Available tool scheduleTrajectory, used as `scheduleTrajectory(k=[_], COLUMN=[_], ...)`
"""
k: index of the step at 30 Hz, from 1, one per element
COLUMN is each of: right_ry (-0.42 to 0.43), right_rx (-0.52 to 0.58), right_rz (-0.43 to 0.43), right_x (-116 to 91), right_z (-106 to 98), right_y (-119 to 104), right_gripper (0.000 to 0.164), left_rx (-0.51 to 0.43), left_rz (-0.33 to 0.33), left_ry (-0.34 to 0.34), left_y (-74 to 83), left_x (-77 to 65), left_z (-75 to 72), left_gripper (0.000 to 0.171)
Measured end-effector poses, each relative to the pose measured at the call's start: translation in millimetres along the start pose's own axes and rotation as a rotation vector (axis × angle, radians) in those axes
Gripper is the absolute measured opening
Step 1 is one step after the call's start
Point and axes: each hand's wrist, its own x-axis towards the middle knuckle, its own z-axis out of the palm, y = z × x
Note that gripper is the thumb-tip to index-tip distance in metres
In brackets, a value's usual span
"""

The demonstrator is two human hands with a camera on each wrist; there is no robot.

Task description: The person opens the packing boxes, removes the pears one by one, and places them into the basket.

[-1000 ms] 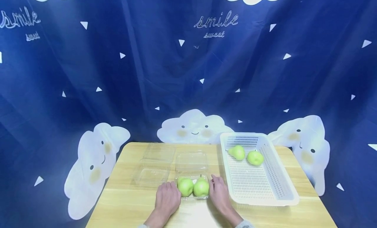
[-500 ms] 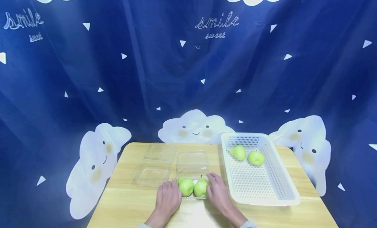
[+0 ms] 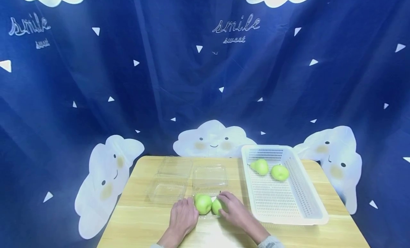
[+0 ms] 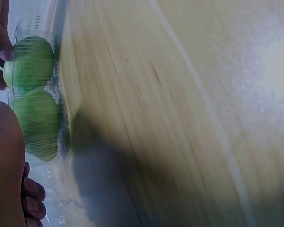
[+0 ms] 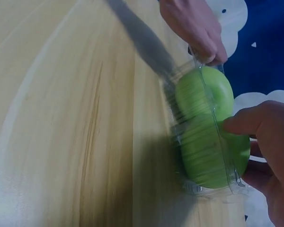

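Observation:
Two green pears sit side by side in a clear plastic clamshell box near the front of the table; its clear lid lies folded back behind it. My left hand pinches the box's left end, beside the left pear. Over the box's right end, my right hand holds the right pear, thumb on the near side and fingers on the far side. The right wrist view shows the thumb against that pear above the box's rim.
Right of the box stands a white perforated basket with two more green pears in its far part. Another open clear clamshell lies on the left of the wooden table. A blue cloud-print curtain hangs behind.
My right hand has moved left from beside the box's right end onto the right pear, now covering part of it. My left hand has stayed at the left end.

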Motion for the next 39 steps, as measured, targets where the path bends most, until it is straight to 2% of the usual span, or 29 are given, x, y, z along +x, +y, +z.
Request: scheduleTrajectory(k=[8,14,24,30,33,39], right_ry=[-0.013,-0.031,-0.068,-0.035,-0.013,-0.033], right_rx=[-0.046,-0.069,-0.089,-0.152,-0.183,-0.258], right_rz=[-0.065,-0.103,-0.15,-0.203,-0.227,-0.232], right_x=[5,8,10,10,9,9], right_z=[1,-2,-2,1,1,-6], right_y=[1,1,3,5,5,1], right_gripper=[0.056,0.057,0.055,0.056,0.055,0.054], left_rx=[0.007,0.015,0.021,0.015,0.007,0.009], left_rz=[0.016,0.013,0.003,-0.013,-0.018,-0.027], left_ry=[0.055,0.062,0.047,0.006,0.007,-0.006], left_y=[-1.4,-2.0,1.0,1.8,1.7,1.2], left_x=[-1.0,-1.0,-1.1,-2.1,-1.9,-1.7], left_z=[4.3,5.2,-2.1,-1.3,0.7,3.0], left_gripper=[0.018,0.016,0.017,0.018,0.018,0.019])
